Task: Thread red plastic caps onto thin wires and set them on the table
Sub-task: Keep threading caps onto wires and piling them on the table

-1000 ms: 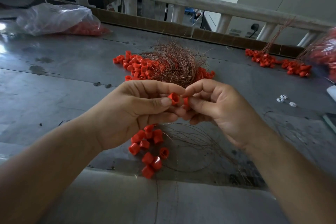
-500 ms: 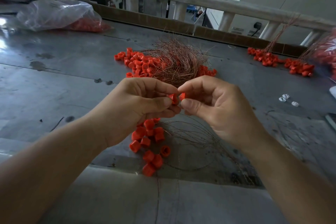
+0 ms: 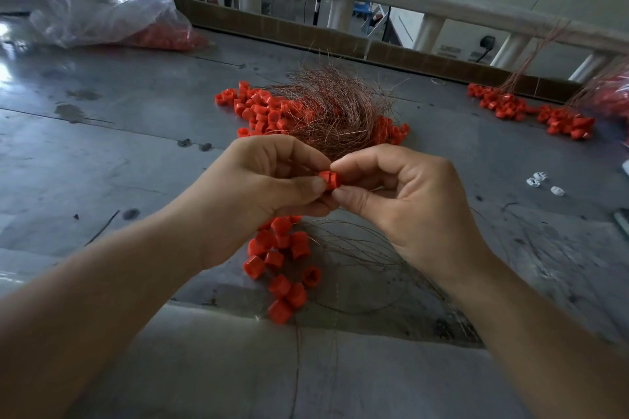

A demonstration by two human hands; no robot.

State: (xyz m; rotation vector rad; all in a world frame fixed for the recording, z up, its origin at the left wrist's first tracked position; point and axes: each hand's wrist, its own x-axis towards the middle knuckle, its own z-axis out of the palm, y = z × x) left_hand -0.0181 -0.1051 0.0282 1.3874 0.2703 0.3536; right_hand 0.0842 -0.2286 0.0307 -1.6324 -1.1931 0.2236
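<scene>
Grey table point(image 3: 102, 153) fills the frame, with a clear plastic bag point(image 3: 102, 17) in the upper left. At centre, above the hands, a wire tangle point(image 3: 340, 105) sits over scattered caps. Left hand point(image 3: 265, 187) and right hand point(image 3: 401, 204) meet mid-frame, thumbs and forefingers curled, both pinching one red cap point(image 3: 330, 179). Just below, loose caps point(image 3: 282, 258) lie on the table.

I see one small red cap point(image 3: 330, 179) pinched between the fingertips of my left hand point(image 3: 269, 187) and right hand point(image 3: 401, 201). Below it, a loose cluster of caps point(image 3: 282, 262) lies on the bench point(image 3: 102, 146) beside looping thin wires point(image 3: 357, 248). Farther back, a caps heap point(image 3: 258, 105) lies around a coppery wire tangle point(image 3: 337, 109).
</scene>
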